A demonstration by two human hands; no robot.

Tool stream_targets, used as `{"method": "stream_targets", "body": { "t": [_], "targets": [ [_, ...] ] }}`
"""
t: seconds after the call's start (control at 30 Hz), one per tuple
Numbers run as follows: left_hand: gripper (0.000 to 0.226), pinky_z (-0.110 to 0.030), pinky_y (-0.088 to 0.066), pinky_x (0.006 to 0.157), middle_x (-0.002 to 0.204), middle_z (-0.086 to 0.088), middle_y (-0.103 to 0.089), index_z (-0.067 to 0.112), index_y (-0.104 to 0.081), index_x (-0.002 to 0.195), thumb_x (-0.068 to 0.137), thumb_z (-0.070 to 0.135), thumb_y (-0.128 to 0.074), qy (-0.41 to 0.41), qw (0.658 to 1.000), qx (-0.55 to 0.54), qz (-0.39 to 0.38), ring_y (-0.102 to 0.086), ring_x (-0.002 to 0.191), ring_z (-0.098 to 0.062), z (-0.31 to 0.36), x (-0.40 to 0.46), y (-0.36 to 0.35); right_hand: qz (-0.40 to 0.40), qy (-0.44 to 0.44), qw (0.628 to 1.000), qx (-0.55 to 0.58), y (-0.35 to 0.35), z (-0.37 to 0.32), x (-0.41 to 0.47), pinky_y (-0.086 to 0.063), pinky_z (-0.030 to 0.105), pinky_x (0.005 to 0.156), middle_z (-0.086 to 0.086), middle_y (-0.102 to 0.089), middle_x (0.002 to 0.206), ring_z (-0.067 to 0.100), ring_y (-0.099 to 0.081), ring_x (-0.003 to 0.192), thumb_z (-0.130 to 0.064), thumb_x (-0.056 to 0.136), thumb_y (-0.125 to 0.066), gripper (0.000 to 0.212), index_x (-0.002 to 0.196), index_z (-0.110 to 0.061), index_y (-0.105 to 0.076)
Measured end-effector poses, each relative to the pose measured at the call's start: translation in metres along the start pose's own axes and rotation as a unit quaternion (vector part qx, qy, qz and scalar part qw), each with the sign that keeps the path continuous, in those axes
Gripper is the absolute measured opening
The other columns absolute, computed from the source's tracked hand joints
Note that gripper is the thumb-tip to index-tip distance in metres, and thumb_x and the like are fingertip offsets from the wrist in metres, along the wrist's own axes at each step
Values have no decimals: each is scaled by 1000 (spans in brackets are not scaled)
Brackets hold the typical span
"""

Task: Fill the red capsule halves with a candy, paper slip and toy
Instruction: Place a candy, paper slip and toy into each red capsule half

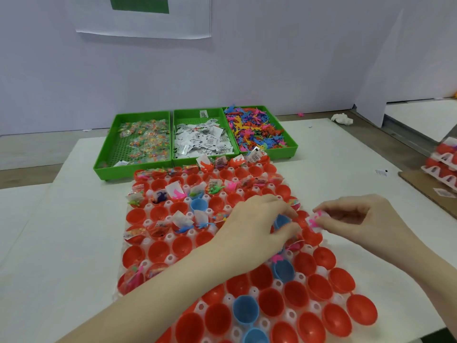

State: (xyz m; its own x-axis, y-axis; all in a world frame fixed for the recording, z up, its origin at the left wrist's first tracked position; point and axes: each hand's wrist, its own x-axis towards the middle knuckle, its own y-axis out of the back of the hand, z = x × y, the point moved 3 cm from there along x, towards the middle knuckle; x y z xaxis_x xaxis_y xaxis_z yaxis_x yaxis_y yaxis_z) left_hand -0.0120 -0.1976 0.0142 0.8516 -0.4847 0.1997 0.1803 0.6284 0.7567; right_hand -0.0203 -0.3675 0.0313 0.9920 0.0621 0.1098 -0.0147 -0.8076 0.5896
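Note:
A clear holder tray (147,222) carries many red capsule halves (271,302) and a few blue ones (245,310). Several halves at the far end hold candy, paper slips and toys. My left hand (257,225) reaches over the tray's right middle, fingers curled at a blue half (281,221); what it holds, if anything, is hidden. My right hand (356,219) pinches a paper slip with a pink toy (315,221) just above the red halves at the tray's right edge.
Three green bins stand behind the tray: candy packets (146,142), paper slips (202,139), coloured toys (257,129). A crumpled tissue (342,118) lies far right. Stacked filled trays (444,159) and cardboard (430,189) sit at the right edge. A loose slip (380,172) lies on the white table.

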Motion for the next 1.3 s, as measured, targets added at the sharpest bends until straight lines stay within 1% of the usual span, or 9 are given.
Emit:
{"method": "stream_targets", "body": {
  "t": [0.1,0.23,0.43,0.57,0.77,0.93,1.1,1.2,1.3],
  "targets": [
    [29,-40,-38,96,114,6,-61,20,-65,109,90,39,-53,-25,998,50,-5,-51,113,-13,1,-5,-3,-30,-12,999,-43,-5,5,-1,-54,21,64,-2,-71,64,10,-67,61,-4,70,-76,19,67,-22,-73],
    [21,-40,-40,92,104,6,-64,19,-70,100,89,31,-57,-25,998,13,60,-54,104,-12,-1,-6,8,-45,-23,996,-73,-9,8,1,-50,19,60,2,-70,62,12,-64,58,-2,70,-75,16,65,-17,-73],
    [11,-22,-41,82,79,13,-62,14,-72,84,86,18,-62,-7,982,-45,183,-55,82,-2,-17,-13,46,-124,-44,979,-153,-10,1,10,-50,17,61,-2,-70,63,3,-62,57,-7,70,-75,17,62,-22,-71],
    [15,-8,-41,73,82,13,-65,24,-65,79,85,10,-63,8,968,-66,240,-57,81,1,-30,-20,71,-153,-62,957,-238,-15,-2,18,-45,8,56,-11,-68,64,-3,-62,59,-9,68,-74,23,62,-30,-67],
    [12,-3,-40,69,78,17,-61,19,-67,85,84,8,-63,30,953,-22,302,-55,75,11,-55,-28,100,-145,-79,934,-317,-21,1,24,-44,10,55,-15,-67,65,3,-62,66,-15,66,-76,21,58,-33,-69],
    [11,-4,-38,66,77,7,-62,16,-68,95,88,19,-60,158,920,6,359,-53,70,1,-115,-26,142,-172,-80,947,-258,-15,-4,24,-46,12,56,-17,-64,72,1,-62,60,-17,62,-81,30,64,-40,-62],
    [30,-35,-41,88,116,-16,-63,5,-63,115,92,21,-54,307,914,81,251,-56,104,-27,-194,-16,163,-195,-83,956,-203,-8,-9,26,-50,15,57,-7,-67,72,6,-63,62,-16,58,-85,31,76,-35,-67],
    [50,-40,-38,97,136,-16,-50,8,-51,131,92,39,-51,357,910,134,161,-45,123,-33,-222,-7,158,-203,-74,959,-186,-5,-13,30,-48,14,58,-11,-69,72,4,-62,61,-28,60,-84,26,79,-35,-69],
    [71,-39,-39,96,141,-6,-46,22,-43,138,83,65,-46,397,897,171,92,-44,126,-30,-238,4,150,-162,-47,972,-163,0,-19,46,-46,10,55,-15,-69,67,0,-60,58,-34,61,-81,16,73,-34,-71]
  ]
}}
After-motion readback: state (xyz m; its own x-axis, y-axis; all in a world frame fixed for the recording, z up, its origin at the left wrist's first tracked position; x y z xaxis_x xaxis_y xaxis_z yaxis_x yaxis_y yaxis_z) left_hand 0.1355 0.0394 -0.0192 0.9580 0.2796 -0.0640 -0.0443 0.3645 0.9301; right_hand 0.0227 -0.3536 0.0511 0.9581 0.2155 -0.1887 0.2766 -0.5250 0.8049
